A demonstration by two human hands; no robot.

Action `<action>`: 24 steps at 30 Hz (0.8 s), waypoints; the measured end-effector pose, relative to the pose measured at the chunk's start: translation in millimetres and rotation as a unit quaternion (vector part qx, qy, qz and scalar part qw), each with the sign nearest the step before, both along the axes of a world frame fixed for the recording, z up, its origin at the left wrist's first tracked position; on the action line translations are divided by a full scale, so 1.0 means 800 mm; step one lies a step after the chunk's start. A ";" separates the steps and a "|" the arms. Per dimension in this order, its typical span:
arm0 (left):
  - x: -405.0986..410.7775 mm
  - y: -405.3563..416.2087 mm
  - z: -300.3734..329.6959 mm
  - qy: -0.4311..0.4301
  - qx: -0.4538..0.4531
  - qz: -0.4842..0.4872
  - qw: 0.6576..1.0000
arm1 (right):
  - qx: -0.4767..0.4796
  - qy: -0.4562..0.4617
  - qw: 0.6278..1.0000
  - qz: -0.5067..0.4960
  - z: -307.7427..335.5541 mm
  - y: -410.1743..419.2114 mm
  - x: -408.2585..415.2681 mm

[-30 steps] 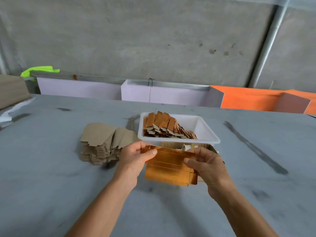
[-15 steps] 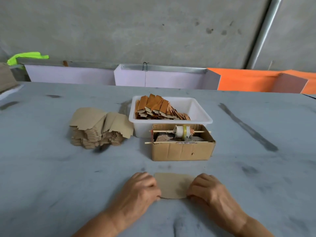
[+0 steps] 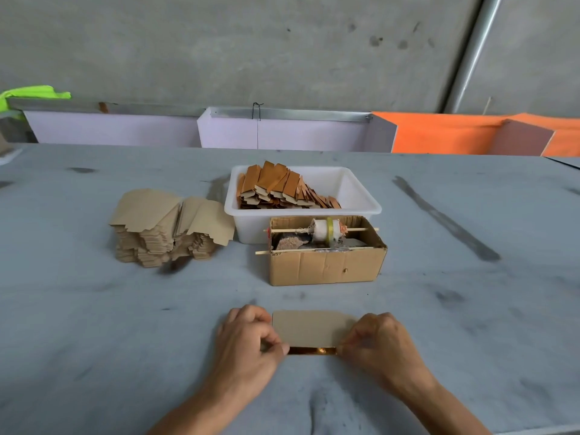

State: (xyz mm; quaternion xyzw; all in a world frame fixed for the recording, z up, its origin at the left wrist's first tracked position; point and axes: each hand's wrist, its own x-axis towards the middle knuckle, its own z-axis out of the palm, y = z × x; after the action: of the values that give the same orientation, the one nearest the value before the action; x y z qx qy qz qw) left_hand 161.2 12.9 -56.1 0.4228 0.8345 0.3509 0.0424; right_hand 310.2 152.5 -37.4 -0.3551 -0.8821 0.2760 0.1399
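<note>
Brown card (image 3: 309, 328), left hand (image 3: 251, 340), right hand (image 3: 379, 343) pinching

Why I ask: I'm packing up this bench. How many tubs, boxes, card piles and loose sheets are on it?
White tub: 1
Cardboard box: 1
Card pile: 1
Loose sheet: 1
Total: 4

Workshop, bare concrete wall (image 3: 219, 42), worn worktable (image 3: 94, 309), stacked card blanks (image 3: 169, 227)
</note>
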 end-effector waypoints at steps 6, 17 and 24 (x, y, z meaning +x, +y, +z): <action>-0.004 0.012 0.003 -0.036 -0.074 0.069 0.994 | -0.059 -0.091 0.992 -0.061 0.012 0.005 -0.013; 0.002 0.004 0.001 -0.006 -0.034 0.098 0.995 | -0.062 0.028 0.997 -0.044 -0.003 -0.011 0.002; 0.029 -0.004 0.013 0.271 0.017 -0.137 0.953 | 0.353 0.042 0.933 0.050 -0.013 -0.037 0.003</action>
State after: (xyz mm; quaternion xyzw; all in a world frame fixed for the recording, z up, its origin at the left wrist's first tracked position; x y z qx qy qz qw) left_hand 184.4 9.9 -45.9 0.6129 0.7425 0.2281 -0.1453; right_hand 312.4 122.6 -48.1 -0.2259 -0.9327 -0.0323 0.2792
